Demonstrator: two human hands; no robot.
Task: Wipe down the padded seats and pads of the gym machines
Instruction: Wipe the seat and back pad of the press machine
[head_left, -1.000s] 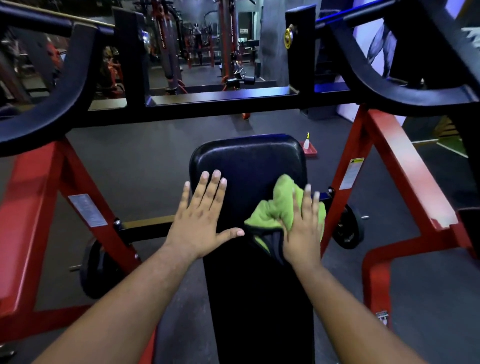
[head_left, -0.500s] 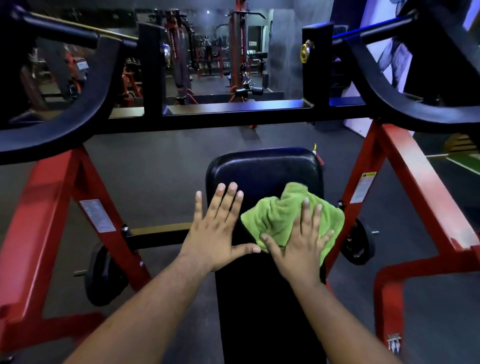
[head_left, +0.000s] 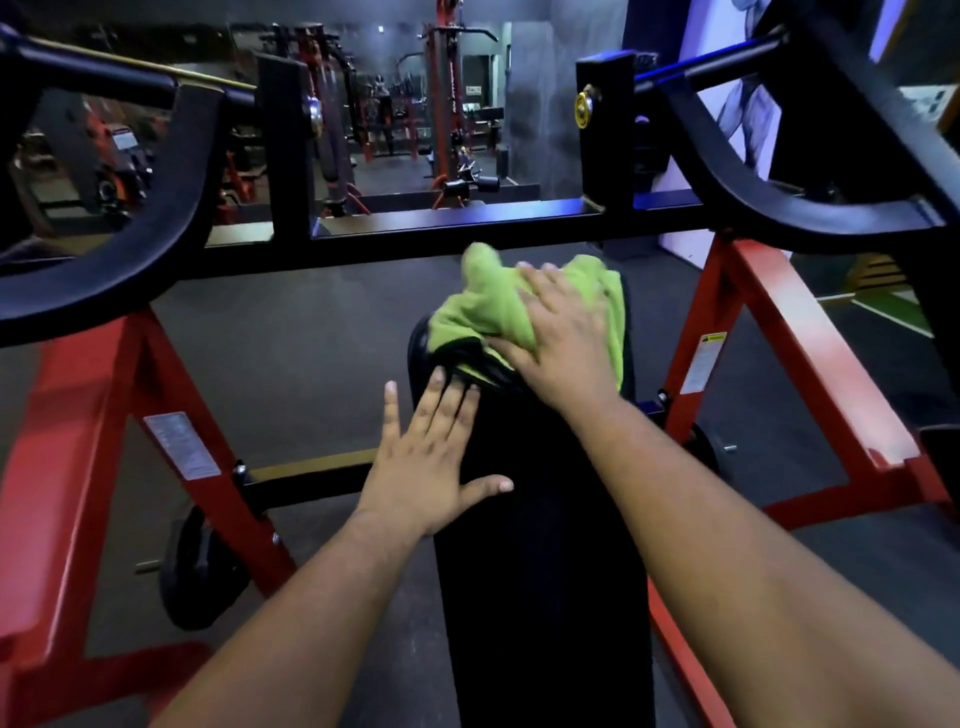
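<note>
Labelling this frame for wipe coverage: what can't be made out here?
- Head view: the pad top end is hidden under the green cloth and right hand.
- Pad's near end: cut off by the bottom edge.
- Frame stickers: text too small.
- Wet or clean areas: pad too dark.

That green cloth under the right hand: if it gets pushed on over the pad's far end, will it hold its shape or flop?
Probably flops: the green cloth is already bunched into soft folds under the right hand. It looks light, so it likely needs steady pressure. On the smooth black pad it may slide easily and drape over the edge.
</note>
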